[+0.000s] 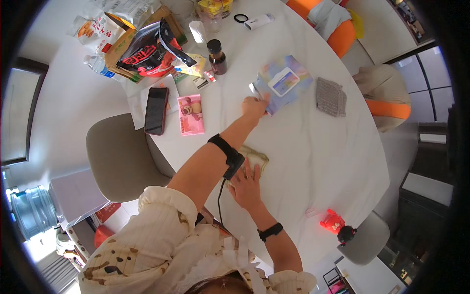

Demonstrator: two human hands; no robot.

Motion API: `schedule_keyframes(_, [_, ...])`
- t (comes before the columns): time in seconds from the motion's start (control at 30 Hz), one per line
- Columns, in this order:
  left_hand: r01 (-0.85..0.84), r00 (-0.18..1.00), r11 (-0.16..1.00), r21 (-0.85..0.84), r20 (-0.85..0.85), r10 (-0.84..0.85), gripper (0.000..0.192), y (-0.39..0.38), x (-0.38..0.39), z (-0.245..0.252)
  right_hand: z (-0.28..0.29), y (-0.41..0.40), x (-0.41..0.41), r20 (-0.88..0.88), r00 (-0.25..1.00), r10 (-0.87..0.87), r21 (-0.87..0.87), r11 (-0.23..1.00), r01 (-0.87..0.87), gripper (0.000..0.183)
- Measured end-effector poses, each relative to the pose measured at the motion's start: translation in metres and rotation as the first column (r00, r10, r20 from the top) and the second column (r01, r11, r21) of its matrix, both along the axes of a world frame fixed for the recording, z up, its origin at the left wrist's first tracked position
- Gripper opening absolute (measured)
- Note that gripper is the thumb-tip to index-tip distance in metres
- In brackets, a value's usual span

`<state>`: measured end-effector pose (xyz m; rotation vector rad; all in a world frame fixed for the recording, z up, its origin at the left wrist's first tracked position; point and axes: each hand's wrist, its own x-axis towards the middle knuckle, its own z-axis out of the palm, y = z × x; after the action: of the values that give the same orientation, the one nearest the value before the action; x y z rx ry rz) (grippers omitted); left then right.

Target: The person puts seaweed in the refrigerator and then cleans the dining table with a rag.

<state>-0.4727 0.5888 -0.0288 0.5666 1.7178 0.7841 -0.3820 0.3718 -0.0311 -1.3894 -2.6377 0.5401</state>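
Observation:
My left hand (255, 106) reaches across the table and grips the near-left corner of a pastel soft pack of wipes (271, 104) with a white flip lid (284, 82). Closer to me, my right hand (246, 187) lies palm down with its fingers spread. Under it is a pale cloth with a greenish edge (262, 156), partly hidden by the hand and my left forearm. Right of the pack sits a folded grey knit cloth (331, 97). A pink packet with a cartoon bear (191, 114) lies left of my left hand, beside a dark smartphone (156, 110).
On the white table (312, 165) stand a dark bottle (217, 58), a white cylinder (198, 32) and a cardboard box (128, 73) with snack bags. A red doll (334, 222) lies at the right edge. Grey chairs (117, 158) flank the table. A cable (219, 205) hangs from my left wristband.

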Motion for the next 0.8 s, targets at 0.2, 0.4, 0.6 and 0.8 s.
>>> schedule_keyframes(0.2, [-0.044, 0.989, 0.986, 0.163, 0.148, 0.02, 0.025, -0.03, -0.042, -0.002, 0.007, 0.041, 0.021, 0.028, 1.0, 0.003, 0.011, 1.0, -0.003, 0.069])
schedule_keyframes(0.4, [0.077, 0.993, 0.965, 0.251, 0.072, -0.098, 0.022, -0.101, -0.138, 0.024, 0.012, 0.082, 0.017, 0.029, 0.978, 0.206, 0.053, 0.977, -0.207, 0.066])
schedule_keyframes(0.6, [-0.081, 0.971, 0.98, 0.183, 0.238, 0.035, 0.024, -0.145, -0.171, 0.05, 0.004, 0.144, -0.006, 0.04, 0.911, 0.41, 0.054, 0.91, -0.412, 0.06])
schedule_keyframes(0.8, [-0.24, 0.919, 0.957, 0.164, 0.355, 0.169, 0.027, -0.154, -0.185, 0.053, -0.003, 0.201, -0.011, 0.126, 0.932, 0.341, 0.169, 0.918, -0.359, 0.05])
